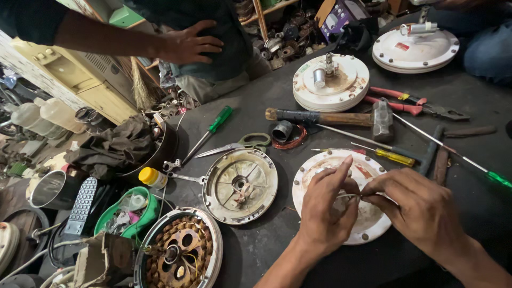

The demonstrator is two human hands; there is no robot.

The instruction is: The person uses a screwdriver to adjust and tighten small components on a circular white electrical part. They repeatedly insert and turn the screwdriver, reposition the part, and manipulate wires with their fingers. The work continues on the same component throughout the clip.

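Note:
My left hand [326, 205] and my right hand [421, 205] meet over a white round fan cover [368, 226] lying on the dark workbench [266, 245]. Between the fingertips of both hands runs a thin pale wire [352, 195], pinched at each end. To the left lies an open metal fan housing [241, 185], its inner side up. A fan stator with copper windings [180, 252] sits at the near left edge.
A hammer [330, 117], red-handled pliers [410, 104], scissors [240, 145], green and yellow screwdrivers and two more white fan motors [330, 82] lie beyond my hands. Another person's hand [189, 42] rests at the bench's far left. Bins of clutter crowd the left.

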